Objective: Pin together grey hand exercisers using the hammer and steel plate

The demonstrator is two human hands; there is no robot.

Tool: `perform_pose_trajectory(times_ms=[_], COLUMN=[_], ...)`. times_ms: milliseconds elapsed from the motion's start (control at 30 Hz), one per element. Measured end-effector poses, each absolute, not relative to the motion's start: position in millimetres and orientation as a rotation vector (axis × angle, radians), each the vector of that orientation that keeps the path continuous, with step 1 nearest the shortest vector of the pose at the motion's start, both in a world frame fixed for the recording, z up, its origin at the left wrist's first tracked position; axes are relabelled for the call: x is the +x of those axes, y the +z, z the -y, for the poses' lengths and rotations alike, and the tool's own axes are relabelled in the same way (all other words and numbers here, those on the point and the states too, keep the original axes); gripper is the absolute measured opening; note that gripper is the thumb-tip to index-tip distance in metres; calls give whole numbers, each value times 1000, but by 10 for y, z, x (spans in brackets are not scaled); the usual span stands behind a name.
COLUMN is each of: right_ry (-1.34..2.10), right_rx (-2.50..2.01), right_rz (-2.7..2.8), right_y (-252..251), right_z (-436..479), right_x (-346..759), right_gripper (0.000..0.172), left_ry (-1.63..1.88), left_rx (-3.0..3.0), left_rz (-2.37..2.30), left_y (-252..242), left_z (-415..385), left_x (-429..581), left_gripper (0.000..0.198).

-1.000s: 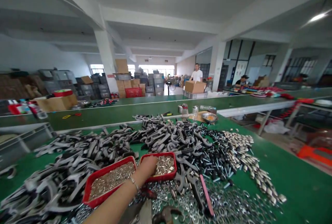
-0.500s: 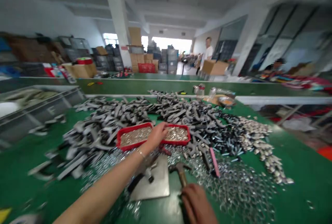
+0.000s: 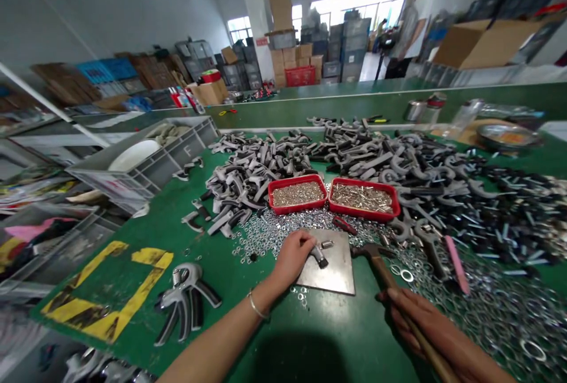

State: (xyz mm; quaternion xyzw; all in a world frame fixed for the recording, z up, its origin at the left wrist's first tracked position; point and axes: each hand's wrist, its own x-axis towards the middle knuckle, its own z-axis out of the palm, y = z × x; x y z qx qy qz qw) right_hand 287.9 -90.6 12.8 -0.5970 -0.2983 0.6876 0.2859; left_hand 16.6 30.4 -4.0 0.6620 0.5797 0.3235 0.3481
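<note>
Silvery metal plate (image 3: pixel 330 279) lay flat on a green table (image 3: pixel 354 327), its left side partly covered by the person's left hand (image 3: pixel 293 256). The left thumb and forefinger were pinched close around a small handle piece (image 3: pixel 318 256) – grey with a black end – held tilted over the plate; whether its tip touched the metal could not be told. Just right of those fingertips lay a coiled spring (image 3: pixel 328 244).

The right hand (image 3: pixel 410 318), lower and further right, had its fingers curled around the wooden shaft of a hammer (image 3: pixel 384 273), whose head pointed away from those fingers, beside the plate's right edge.

Beyond the left fingers two red trays stood side by side: the left tray (image 3: pixel 301 210) held tiny metal bits, the right tray (image 3: pixel 363 214) longer pins. Small nuts (image 3: pixel 261 241) were scattered before them. Right of the right fingers spread metal rings (image 3: pixel 482 312) and a pink stick (image 3: pixel 456 265). Well left of the left fingers sat hand grips (image 3: pixel 190 276) – grey and black – near yellow tape (image 3: pixel 119 325).
</note>
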Motion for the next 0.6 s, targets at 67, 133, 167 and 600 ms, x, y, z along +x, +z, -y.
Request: perform_pose_trajectory(times_ms=[67, 133, 167, 600], right_ry=[1896, 1898, 1896, 1582], right_rx=[-1536, -1529, -1533, -1681], right_rz=[711, 702, 706, 1178], right_y=[156, 137, 117, 162], right_z=[884, 879, 877, 896], right_x=[2883, 2878, 2875, 2887], right_gripper=[39, 39, 40, 40], left_ry=[827, 800, 791, 446], left_rx=[1671, 1648, 1646, 2482], left_rz=[-1537, -1556, -1564, -1385], left_y=[-78, -113, -127, 114], left_z=[-347, -362, -363, -321], left_x=[154, 137, 133, 131], left_gripper=[14, 14, 13, 30])
